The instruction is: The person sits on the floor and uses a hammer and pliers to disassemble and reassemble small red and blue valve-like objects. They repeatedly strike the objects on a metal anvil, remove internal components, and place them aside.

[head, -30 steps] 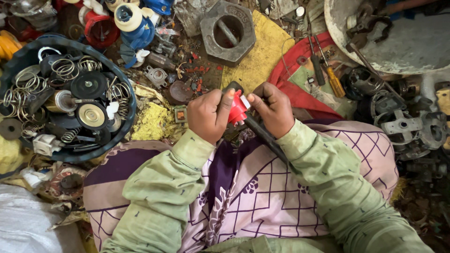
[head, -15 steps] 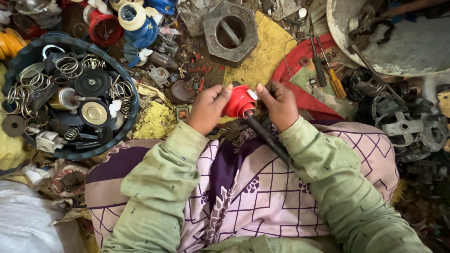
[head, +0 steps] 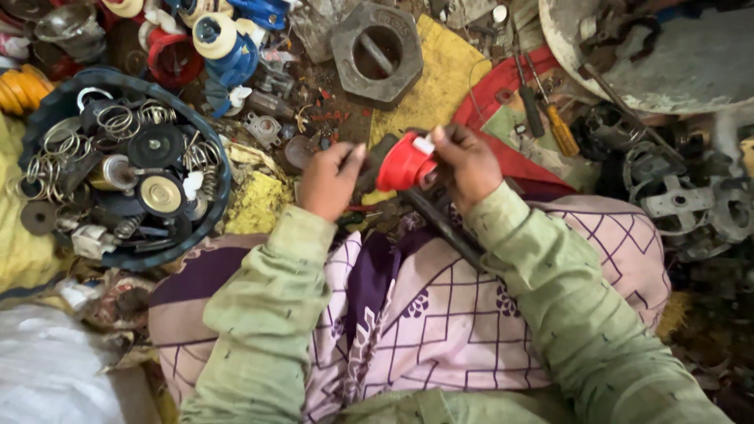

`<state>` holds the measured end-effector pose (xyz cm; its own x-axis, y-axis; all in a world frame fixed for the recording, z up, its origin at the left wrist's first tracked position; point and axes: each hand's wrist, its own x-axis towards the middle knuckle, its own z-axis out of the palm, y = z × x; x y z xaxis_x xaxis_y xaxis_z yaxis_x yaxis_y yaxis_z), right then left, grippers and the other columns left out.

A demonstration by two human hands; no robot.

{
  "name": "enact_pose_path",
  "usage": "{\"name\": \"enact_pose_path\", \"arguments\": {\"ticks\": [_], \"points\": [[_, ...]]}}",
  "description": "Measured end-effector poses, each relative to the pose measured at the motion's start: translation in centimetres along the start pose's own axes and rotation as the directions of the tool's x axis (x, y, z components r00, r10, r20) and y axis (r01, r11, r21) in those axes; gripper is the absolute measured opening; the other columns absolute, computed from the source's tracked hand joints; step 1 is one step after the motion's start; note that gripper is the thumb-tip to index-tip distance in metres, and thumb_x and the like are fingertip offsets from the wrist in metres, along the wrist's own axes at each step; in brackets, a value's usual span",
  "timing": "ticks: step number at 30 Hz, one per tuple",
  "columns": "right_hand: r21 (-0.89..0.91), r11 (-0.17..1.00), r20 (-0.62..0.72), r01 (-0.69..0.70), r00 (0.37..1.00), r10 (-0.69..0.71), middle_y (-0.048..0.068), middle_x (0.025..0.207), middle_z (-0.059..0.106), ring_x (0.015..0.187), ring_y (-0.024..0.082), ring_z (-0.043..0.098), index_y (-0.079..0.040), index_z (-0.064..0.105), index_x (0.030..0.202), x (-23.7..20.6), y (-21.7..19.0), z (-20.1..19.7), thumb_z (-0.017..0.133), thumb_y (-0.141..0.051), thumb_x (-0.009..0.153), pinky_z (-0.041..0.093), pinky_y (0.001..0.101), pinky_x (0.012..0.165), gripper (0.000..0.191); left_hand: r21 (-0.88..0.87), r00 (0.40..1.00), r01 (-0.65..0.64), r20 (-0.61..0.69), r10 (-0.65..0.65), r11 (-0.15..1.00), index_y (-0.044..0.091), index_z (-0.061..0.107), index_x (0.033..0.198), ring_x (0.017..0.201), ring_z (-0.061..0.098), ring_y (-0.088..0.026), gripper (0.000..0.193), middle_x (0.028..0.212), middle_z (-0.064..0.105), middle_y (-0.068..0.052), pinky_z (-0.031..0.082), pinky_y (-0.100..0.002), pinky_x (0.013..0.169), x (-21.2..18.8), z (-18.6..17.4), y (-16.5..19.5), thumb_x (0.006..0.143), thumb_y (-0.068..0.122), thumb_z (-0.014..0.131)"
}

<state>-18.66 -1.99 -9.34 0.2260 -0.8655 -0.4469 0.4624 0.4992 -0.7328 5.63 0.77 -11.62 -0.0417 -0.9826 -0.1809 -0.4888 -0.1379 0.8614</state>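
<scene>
Between the two hands, above the lap, a red plastic cap (head: 404,162) is pinched by the right hand (head: 465,166), whose fingers close over its white-tipped end so that the piece stays steady. Opposite, the left hand (head: 330,180) curls its fingers against a dark fitting at the cap's other side, its grip apparently pressed onto that part, though the fingertips are partly hidden. A dark metal rod (head: 444,224) runs from beneath the cap down across the patterned cloth (head: 440,314) on the knees, seemingly serving as a support. Within reach at the left, a round dark tub (head: 216,153) collects springs and discs; beyond it on the floor lie a grey hexagonal nut (head: 378,55), a yellow-handled screwdriver (head: 559,129) and scattered metal castings.
</scene>
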Motion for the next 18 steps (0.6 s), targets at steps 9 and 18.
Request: {"name": "enact_pose_path", "arguments": {"ticks": [9, 18], "points": [[0.208, 0.977, -0.228, 0.037, 0.973, 0.012, 0.003, 0.092, 0.066, 0.075, 0.018, 0.064, -0.012, 0.058, 0.109, 2.9, 0.3, -3.3, 0.065, -0.028, 0.098, 0.054, 0.0362, 0.062, 0.020, 0.751, 0.955, 0.082, 0.128, -0.266, 0.655, 0.008, 0.081, 0.102, 0.101, 0.072, -0.042, 0.023, 0.108, 0.073, -0.024, 0.058, -0.051, 0.087, -0.4, 6.5, -8.9, 0.094, 0.018, 0.063], [0.230, 0.970, -0.230, 0.082, 0.973, -0.028, 0.004, 0.095, 0.067, 0.078, 0.019, 0.067, -0.011, 0.060, 0.110, 3.4, 0.3, -3.5, 0.067, -0.032, 0.100, 0.057, 0.0371, 0.065, 0.024, 0.744, 0.920, 0.022, 0.247, -0.305, 0.668, 0.009, 0.080, 0.107, 0.103, 0.071, -0.042, 0.028, 0.107, 0.074, -0.024, 0.058, -0.050, 0.088, -1.2, 4.3, -5.4, 0.085, 0.025, 0.072]]}}
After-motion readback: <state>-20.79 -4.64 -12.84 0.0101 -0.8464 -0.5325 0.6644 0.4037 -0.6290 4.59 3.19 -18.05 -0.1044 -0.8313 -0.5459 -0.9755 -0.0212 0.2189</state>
